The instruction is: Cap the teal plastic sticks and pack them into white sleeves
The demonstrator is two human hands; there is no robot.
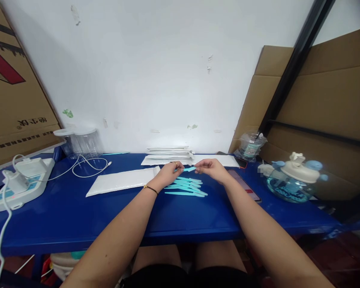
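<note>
My left hand (168, 174) and my right hand (212, 168) are both closed, fingertips pinching opposite ends of a slim turquoise stick (189, 169), shaped like an eyebrow razor. Just below it, several similar turquoise sticks (184, 186) lie in a loose row on the blue table (192, 218). Beside my left wrist is a flat white padded envelope (123, 180). Behind my hands, several more white envelopes (168, 154) are stacked against the wall.
A power strip (33, 186) with plugged chargers and a white cable (91, 168) occupy the left, near clear plastic jars (85, 144). On the right are a phone (243, 184), a water jug (297, 178) and a plastic-wrapped cup (250, 148). Cardboard (327, 108) flanks the table.
</note>
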